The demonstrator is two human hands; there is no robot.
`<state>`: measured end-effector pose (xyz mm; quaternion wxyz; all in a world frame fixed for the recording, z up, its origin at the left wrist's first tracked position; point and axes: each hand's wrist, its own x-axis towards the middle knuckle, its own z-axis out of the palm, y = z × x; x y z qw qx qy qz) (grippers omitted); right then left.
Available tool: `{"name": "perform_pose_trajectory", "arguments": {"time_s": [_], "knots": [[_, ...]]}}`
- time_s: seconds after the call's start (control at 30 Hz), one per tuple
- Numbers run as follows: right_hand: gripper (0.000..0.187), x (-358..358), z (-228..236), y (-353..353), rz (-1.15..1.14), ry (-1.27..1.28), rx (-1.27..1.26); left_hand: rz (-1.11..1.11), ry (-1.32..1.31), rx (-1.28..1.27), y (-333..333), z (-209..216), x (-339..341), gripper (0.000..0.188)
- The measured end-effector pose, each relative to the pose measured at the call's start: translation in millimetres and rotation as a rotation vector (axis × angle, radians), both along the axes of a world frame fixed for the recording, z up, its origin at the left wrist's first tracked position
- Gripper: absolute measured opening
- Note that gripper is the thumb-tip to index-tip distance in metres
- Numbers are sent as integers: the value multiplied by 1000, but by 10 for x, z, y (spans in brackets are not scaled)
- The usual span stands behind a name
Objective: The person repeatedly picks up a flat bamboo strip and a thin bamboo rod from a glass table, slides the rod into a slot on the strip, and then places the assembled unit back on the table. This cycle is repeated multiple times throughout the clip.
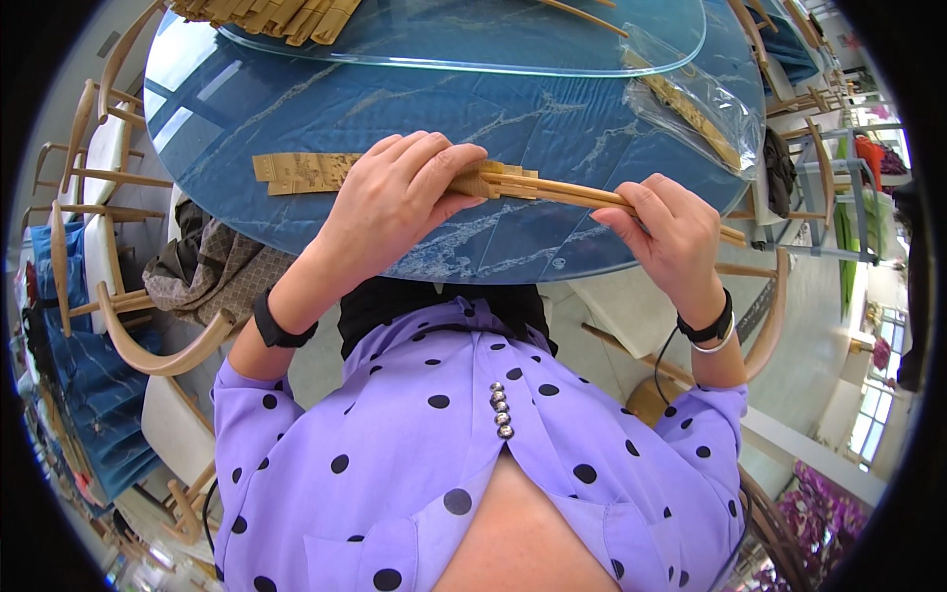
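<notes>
My left hand point(400, 192) is closed around brown paper chopstick sleeves point(306, 173), whose flat ends stick out to the left of it. Fingers and thumb of my right hand point(671, 237) pinch a few wooden chopsticks point(567, 190). The chopsticks' left ends sit at the right end of the sleeves; whether they are inside is hard to make out. Their other ends show past my right hand. Both hands are just over the near part of the blue marbled table point(473, 118). How many sleeves lie under my left hand is hidden.
A glass turntable point(473, 44) bears a pile of brown paper sleeves point(266, 15) and loose chopsticks point(582, 15). At the table's right lies a clear plastic bag point(725, 109) with a brown strip. Wooden chairs point(163, 355) stand around, one with a patterned bag point(217, 271).
</notes>
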<state>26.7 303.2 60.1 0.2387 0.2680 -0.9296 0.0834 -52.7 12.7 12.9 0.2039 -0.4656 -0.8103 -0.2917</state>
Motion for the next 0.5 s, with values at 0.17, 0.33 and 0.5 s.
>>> {"name": "perform_pose_trajectory", "arguments": {"time_s": [0.17, 0.33, 0.5], "knots": [[34, -9, 31, -20, -19, -7, 21, -8, -4, -19, -6, 8, 6, 42], [33, -4, 51, -21, -14, -84, -49, -12, -21, -22, 10, 29, 24, 42], [32, -40, -1, -68, 21, -133, -93, -29, -49, -64, 33, 38, 63, 41]]}}
